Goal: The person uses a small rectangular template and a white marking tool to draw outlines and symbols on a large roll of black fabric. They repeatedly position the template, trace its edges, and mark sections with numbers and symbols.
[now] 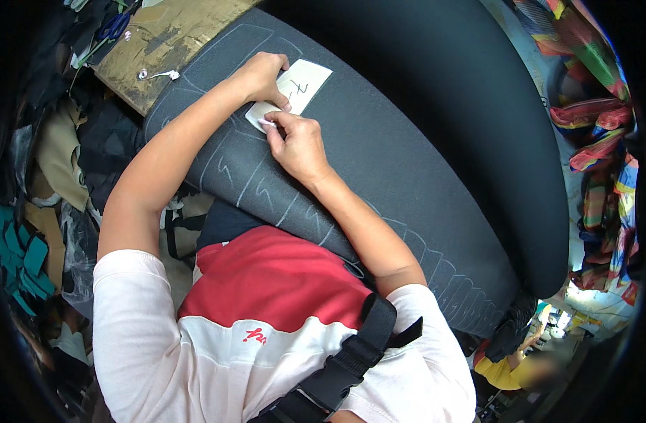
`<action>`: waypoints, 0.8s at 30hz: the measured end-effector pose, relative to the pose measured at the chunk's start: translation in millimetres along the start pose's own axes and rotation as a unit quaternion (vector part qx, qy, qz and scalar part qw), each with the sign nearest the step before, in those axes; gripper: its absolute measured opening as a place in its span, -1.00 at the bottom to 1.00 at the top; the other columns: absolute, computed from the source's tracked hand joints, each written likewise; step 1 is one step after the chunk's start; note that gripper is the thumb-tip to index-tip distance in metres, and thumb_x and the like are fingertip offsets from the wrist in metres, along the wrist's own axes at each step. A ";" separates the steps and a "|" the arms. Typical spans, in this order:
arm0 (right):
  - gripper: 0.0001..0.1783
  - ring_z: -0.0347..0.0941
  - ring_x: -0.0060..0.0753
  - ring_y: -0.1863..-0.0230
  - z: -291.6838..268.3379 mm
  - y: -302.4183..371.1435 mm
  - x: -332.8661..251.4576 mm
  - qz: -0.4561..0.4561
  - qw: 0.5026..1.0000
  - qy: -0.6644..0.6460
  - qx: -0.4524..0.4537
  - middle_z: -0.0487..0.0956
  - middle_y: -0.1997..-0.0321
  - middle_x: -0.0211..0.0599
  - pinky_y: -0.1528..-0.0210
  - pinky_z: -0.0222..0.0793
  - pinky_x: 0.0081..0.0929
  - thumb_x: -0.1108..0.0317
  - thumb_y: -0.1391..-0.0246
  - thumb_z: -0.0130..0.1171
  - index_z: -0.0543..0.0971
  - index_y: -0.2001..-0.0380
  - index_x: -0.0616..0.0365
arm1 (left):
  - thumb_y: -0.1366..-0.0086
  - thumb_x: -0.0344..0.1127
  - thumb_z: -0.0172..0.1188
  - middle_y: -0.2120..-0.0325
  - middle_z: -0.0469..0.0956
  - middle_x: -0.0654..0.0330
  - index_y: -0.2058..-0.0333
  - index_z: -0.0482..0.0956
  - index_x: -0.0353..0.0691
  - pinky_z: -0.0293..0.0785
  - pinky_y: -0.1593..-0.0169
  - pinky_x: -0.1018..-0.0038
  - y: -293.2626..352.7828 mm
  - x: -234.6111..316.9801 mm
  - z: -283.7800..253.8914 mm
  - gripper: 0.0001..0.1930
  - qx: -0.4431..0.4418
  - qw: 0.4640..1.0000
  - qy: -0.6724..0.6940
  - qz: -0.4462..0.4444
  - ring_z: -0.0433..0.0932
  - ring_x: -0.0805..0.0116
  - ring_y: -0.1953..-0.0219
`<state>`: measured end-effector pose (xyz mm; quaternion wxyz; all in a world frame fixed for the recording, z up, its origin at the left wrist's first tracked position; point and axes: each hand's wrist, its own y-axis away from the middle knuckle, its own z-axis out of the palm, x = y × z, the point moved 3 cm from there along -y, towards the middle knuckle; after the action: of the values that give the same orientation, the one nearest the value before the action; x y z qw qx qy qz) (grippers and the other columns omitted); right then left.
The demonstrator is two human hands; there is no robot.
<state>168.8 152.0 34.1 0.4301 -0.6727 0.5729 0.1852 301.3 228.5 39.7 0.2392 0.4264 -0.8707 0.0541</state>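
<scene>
A pale rectangular card template lies flat on dark grey fabric that bears many chalk-drawn outlines. My left hand rests across the card, thumb and fingers spread and pressing on it. Close beside it, my right hand pinches a small whitish piece, which looks like chalk, at the card's near end. Part of the chalk is hidden by the fingers.
A large dark fabric roll curves along the far side. On the worn wooden tabletop lie small white scraps, with blue-handled scissors near its edge. Teal offcuts are piled at left. A person in yellow is at lower right.
</scene>
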 end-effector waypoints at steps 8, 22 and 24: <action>-0.93 0.53 -0.03 0.42 26.9 -20.0 -4.6 -0.068 0.997 0.036 -0.030 0.57 0.50 -0.01 0.29 0.44 -0.22 0.54 0.18 0.14 0.59 0.54 0.27 | 0.42 -0.24 0.55 0.31 0.56 -0.14 0.10 0.47 -0.36 0.46 0.08 0.29 -2.9 -3.7 3.9 -0.21 0.016 1.000 -0.005 0.018 0.56 0.02 0.19; -0.86 0.47 -0.40 0.64 -125.7 -2.8 -5.1 0.165 0.980 0.112 -0.020 0.56 0.64 -0.18 0.46 0.41 -0.47 0.42 0.14 0.21 0.63 0.50 0.29 | 0.08 -0.37 0.37 0.53 0.58 0.18 0.41 0.67 -0.24 0.53 0.28 0.47 9.2 26.7 -32.6 -0.80 0.190 0.966 0.150 0.088 0.58 0.34 0.43; -0.87 0.33 -0.70 0.67 -149.7 7.0 7.0 0.202 0.975 -0.002 0.092 0.50 0.69 -0.41 0.56 0.31 -0.66 0.45 0.09 0.19 0.63 0.48 0.30 | 0.03 -0.47 0.31 0.58 0.53 0.24 0.41 0.67 -0.17 0.51 0.36 0.55 17.0 39.1 -31.9 -0.85 0.283 0.888 0.237 0.276 0.53 0.45 0.50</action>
<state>127.8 29.5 110.4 0.4451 -0.5004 0.7104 0.2162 279.7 220.7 87.7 0.2830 0.1929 -0.8185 0.4612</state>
